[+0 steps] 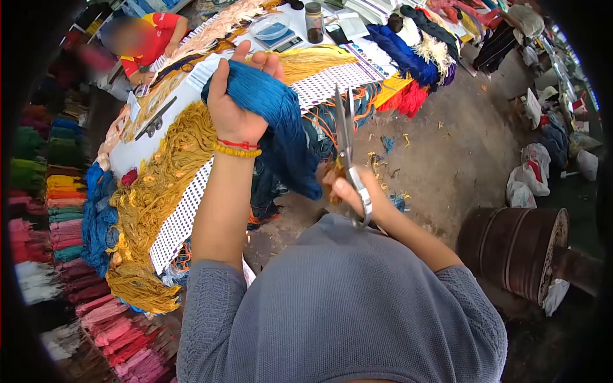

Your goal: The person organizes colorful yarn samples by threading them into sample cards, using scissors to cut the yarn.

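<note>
Though near blue yarn (271, 96), scissors (345, 150) above floor (434, 159).

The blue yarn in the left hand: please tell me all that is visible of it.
The blue yarn is a thick bundle of fine, glossy strands. Its top lies across the palm of the left hand, between thumb and fingers. The rest hangs in a darker fold beside the wrist, its lower end near the right hand.

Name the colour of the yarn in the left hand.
Blue yarn, best seen in the head view.
</note>
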Demonstrator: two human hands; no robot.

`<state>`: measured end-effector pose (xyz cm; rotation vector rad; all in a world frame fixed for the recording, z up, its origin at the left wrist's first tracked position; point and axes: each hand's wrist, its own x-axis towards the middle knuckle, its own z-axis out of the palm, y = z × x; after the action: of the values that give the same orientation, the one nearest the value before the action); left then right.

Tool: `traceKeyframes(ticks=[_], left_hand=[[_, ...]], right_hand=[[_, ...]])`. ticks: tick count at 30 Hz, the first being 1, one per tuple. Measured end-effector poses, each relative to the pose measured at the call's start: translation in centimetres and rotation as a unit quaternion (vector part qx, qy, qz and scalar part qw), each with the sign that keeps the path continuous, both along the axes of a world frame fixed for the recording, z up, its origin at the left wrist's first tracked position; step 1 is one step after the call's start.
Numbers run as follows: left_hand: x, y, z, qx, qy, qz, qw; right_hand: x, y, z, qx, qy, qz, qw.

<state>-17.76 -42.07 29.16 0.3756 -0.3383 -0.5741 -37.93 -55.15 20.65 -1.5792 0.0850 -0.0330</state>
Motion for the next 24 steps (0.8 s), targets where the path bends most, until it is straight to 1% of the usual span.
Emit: traceKeyframes(ticks=[2, 3, 5, 7, 9, 13, 14, 15, 16, 17, 18, 19, 20, 22, 23, 24], left_hand=[[0.4, -0.5, 0.1, 0.013, 0.002, 0.021, 1.0], [0.7, -0.9, 0.1, 0.022, 0.003, 0.04, 0.999], [1.1, -1.5, 0.1, 0.02, 0.004, 0.041, 0.999], [1.0, -2.2, 0.2, 0.047, 0.007, 0.091, 0.995], [0.1, -3.1, 0.3, 0.06, 0.012, 0.108, 0.992], [-2.4, -3.9, 0.0, 0.089, -0.011, 0.114, 0.989], [-3.3, -4.0, 0.0, 0.08, -0.011, 0.109, 0.991], [-3.9, -3.5, -0.6, 0.09, -0.043, 0.088, 0.991], [-4.5, -3.0, -0.9, 0.099, -0.075, 0.068, 0.99], [-5.3, -3.2, -0.9, 0.099, -0.069, 0.078, 0.99], [-5.5, -3.0, -1.3, 0.101, -0.117, 0.072, 0.985], [-5.6, -2.7, -1.6, 0.103, -0.165, 0.065, 0.979], [-6.0, -2.7, -1.8, 0.111, -0.175, 0.079, 0.975], [-6.6, -2.4, -2.1, 0.125, -0.176, 0.102, 0.971], [-6.6, -2.3, -2.5, 0.116, -0.187, 0.109, 0.969], [-6.6, -2.1, -2.6, 0.108, -0.178, 0.103, 0.973]], right_hand=[[-0.8, 0.5, 0.3, 0.083, 0.013, 0.09, 0.992], [-1.4, 1.0, 0.8, 0.164, 0.051, 0.13, 0.976], [-1.8, 1.2, 1.0, 0.178, 0.069, 0.19, 0.963], [-1.6, 1.3, 0.8, 0.17, 0.082, 0.208, 0.96], [-1.1, 1.6, 0.3, 0.177, 0.087, 0.265, 0.944], [0.2, 2.2, -0.3, 0.265, 0.126, 0.217, 0.931], [0.7, 1.9, -0.6, 0.277, 0.124, 0.208, 0.93], [1.1, 1.6, -0.9, 0.289, 0.123, 0.199, 0.929], [1.4, 1.3, -0.7, 0.281, 0.096, 0.189, 0.936], [1.6, 0.9, -0.5, 0.281, 0.101, 0.188, 0.936], [1.7, 0.6, -0.3, 0.281, 0.106, 0.188, 0.935], [1.7, 0.7, -0.1, 0.259, 0.119, 0.159, 0.945], [1.7, 0.8, -0.3, 0.26, 0.119, 0.157, 0.945], [1.5, 0.7, -0.9, 0.16, 0.12, 0.159, 0.967], [1.1, 1.4, -0.9, 0.138, 0.06, 0.123, 0.981], [0.6, 1.6, -0.6, 0.151, 0.082, 0.129, 0.977]])
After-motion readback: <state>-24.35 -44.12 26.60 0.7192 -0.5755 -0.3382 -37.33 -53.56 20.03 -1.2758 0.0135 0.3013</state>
